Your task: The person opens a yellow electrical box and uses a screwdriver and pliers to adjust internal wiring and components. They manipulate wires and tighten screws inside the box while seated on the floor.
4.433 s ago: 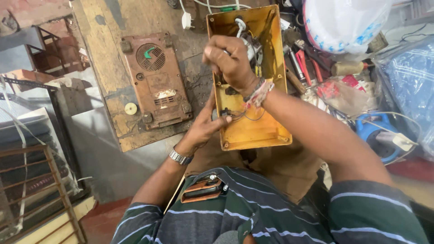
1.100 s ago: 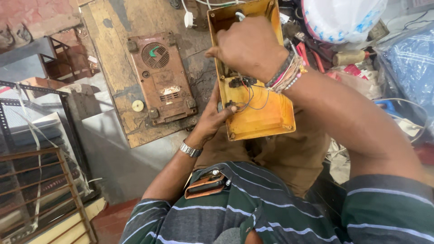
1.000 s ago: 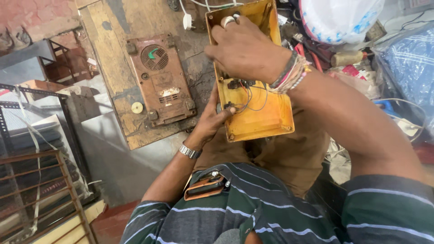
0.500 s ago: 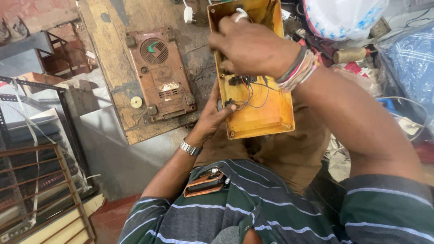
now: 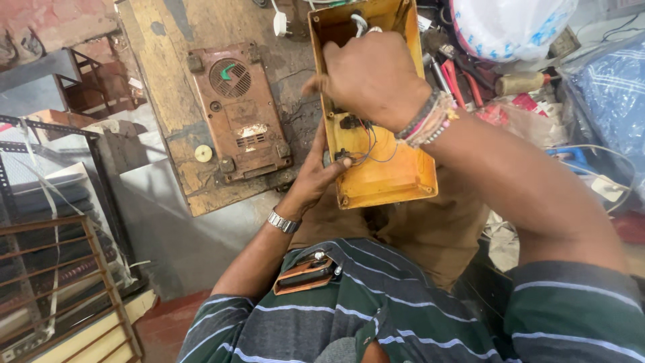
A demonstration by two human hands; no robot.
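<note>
Worn wooden bench top [image 5: 175,101], grey wall below, reddish floor [image 5: 171,319], metal rack [image 5: 47,282] (left side), daylight

Yellow-orange open box [image 5: 393,171], blue and black wires [image 5: 369,144] inside. Copper-brown panel [image 5: 238,111] left, green mark. Shirt [image 5: 403,316] grey-green, pale stripes.

The upper inside of the yellow housing [image 5: 386,168] is covered by the right hand [image 5: 373,81], so its grip cannot be judged. The housing's top is cut off at twelve o'clock. The left hand's [image 5: 316,178] fingers are hidden behind the housing wall.
</note>
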